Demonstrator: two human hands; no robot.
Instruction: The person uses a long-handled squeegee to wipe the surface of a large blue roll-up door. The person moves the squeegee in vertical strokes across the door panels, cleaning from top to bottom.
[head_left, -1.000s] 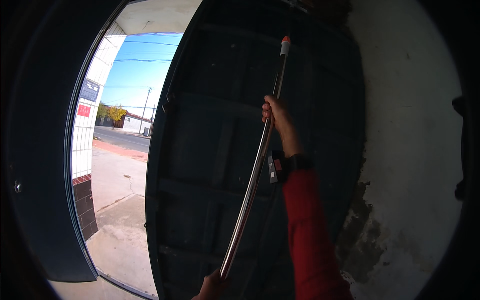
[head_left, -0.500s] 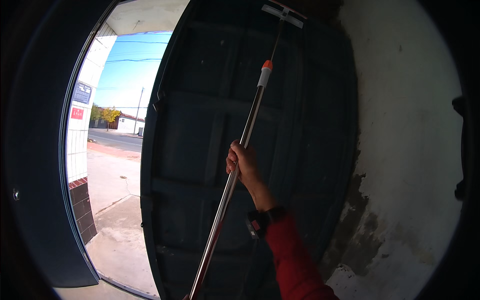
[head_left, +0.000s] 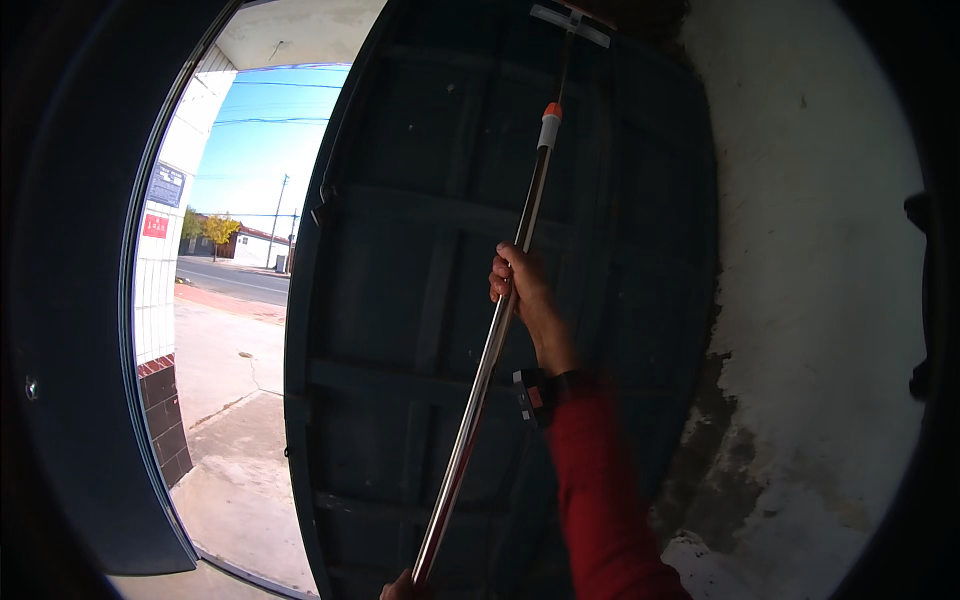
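Note:
A long-handled squeegee [head_left: 473, 420] with a shiny metal pole slants up across a dark green panelled metal door [head_left: 390, 290]. The pole has a white and orange collar [head_left: 550, 128], and above it a thinner rod ends in a flat, pale T-shaped head [head_left: 571, 26] near the top of the door. Whether that head touches the door I cannot tell. My right hand [head_left: 522, 277] is wrapped round the middle of the pole. Only part of my left hand [head_left: 399, 587] shows at the bottom edge, closed at the lower end of the pole.
On the right is a pale wall [head_left: 800, 260] with flaking, stained plaster. An open doorway on the left shows concrete paving [head_left: 235, 400], a road and a yellow-leaved tree [head_left: 220, 230]. Another dark door leaf [head_left: 75, 330] stands at the far left. A black device is strapped to my right wrist.
My right hand has moved up and a little right with the pole. The collar is higher and the head slightly further right. My left hand has come into view at the bottom.

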